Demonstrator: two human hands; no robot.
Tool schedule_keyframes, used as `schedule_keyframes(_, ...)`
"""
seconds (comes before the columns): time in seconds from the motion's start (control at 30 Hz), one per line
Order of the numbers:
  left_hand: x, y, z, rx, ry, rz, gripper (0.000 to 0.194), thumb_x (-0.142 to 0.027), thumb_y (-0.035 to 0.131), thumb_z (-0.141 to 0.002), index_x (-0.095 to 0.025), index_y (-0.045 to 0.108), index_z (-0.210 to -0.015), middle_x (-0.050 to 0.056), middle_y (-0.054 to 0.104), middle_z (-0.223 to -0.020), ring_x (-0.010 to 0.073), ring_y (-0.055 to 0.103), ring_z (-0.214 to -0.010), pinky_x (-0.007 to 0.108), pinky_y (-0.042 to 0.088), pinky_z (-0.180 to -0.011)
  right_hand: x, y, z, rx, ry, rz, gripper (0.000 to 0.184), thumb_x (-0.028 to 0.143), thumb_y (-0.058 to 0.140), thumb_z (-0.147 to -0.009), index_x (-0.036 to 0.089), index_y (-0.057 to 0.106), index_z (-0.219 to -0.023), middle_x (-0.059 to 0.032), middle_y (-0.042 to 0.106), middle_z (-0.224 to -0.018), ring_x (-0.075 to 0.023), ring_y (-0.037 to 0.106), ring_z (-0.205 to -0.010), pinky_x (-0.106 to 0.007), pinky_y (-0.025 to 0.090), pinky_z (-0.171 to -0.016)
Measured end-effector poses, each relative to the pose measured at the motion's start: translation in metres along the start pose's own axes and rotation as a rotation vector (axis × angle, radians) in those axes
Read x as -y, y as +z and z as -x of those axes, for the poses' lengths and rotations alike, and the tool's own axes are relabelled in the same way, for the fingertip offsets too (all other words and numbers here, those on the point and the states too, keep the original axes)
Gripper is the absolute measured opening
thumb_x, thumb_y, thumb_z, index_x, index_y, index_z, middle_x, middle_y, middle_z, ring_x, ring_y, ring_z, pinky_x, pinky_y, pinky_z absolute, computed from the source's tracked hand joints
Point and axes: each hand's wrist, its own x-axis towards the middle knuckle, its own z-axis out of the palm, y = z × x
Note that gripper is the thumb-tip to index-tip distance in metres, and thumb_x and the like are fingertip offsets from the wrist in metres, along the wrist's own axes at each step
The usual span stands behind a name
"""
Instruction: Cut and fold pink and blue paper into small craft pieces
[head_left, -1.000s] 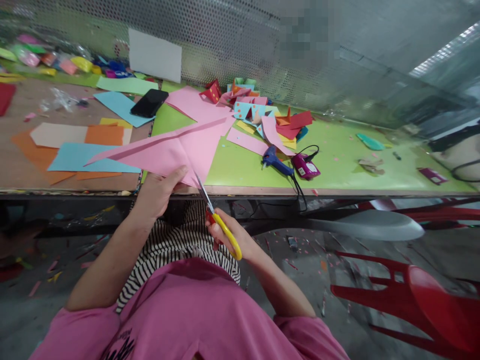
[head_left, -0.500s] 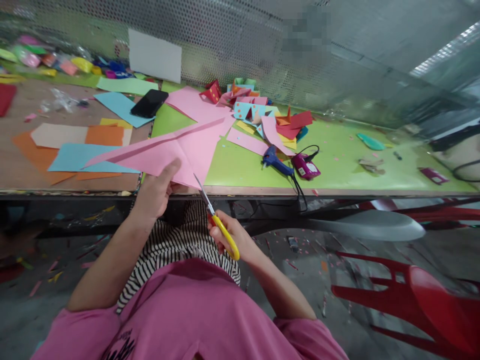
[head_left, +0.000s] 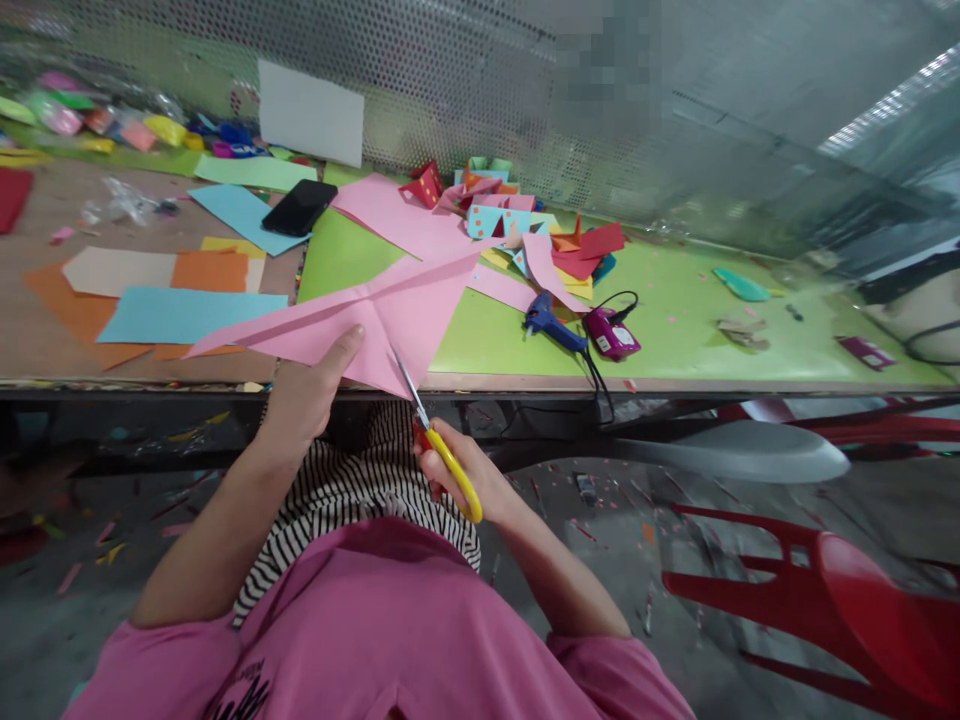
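A large folded sheet of pink paper (head_left: 330,320) is held over the table's front edge, creased down its middle. My left hand (head_left: 311,390) pinches its lower edge, thumb on top and the other fingers hidden beneath. Yellow-handled scissors (head_left: 456,475) are gripped in my right hand (head_left: 461,465), part of the handles hidden by the fingers. Their blades point up and left and overlap the lower edge of the pink paper, beside the crease. Whether the blades are apart or together is hard to make out.
Blue paper (head_left: 187,315) and orange paper (head_left: 75,310) lie on the left. A black phone (head_left: 300,206) sits farther back. On the right are a blue glue gun (head_left: 553,322), a purple box (head_left: 611,333) and folded paper pieces (head_left: 502,218). A red chair (head_left: 847,590) stands below right.
The pink paper has shifted right and a little towards me. The scissor blades now lie farther over its lower edge. Both hands keep their holds.
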Motion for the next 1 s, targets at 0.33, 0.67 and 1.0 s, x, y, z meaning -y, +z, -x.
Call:
schedule_keyframes(0.33, -0.012, -0.001, 0.005, -0.084, 0.024, -0.154, 0.02, -0.038, 0.083, -0.068, -0.024, 0.069, -0.072, 0.007, 0.077, -0.081, 0.0305, 0.073, -0.098, 0.041, 0.062, -0.087, 0.002, 0.0, 0.001, -0.005, -0.023, 0.008, 0.065, 0.086, 0.053, -0.081, 0.021, 0.05, -0.089, 0.0057, 0.049, -0.069, -0.0081, 0.05, -0.051, -0.021, 0.044, -0.048)
schedule_keyframes(0.67, -0.01, -0.002, 0.005, -0.014, 0.023, -0.144, 0.017, -0.036, 0.082, -0.069, -0.024, 0.072, -0.077, 0.007, 0.078, -0.088, 0.0302, 0.073, -0.096, 0.042, 0.062, -0.088, 0.0, 0.0, 0.0, -0.021, -0.028, 0.008, 0.064, 0.084, 0.058, -0.079, 0.022, 0.049, -0.089, 0.0059, 0.05, -0.069, -0.0079, 0.05, -0.05, -0.021, 0.042, -0.047)
schedule_keyframes(1.0, -0.017, -0.008, 0.006, 0.101, 0.039, -0.233, 0.021, -0.036, 0.082, -0.067, -0.024, 0.075, -0.082, 0.007, 0.079, -0.095, 0.0353, 0.07, -0.112, 0.044, 0.055, -0.102, -0.001, -0.002, 0.0, -0.035, -0.028, 0.02, 0.061, 0.081, 0.063, -0.079, 0.022, 0.049, -0.087, 0.0068, 0.05, -0.065, -0.0087, 0.052, -0.048, -0.021, 0.04, -0.047)
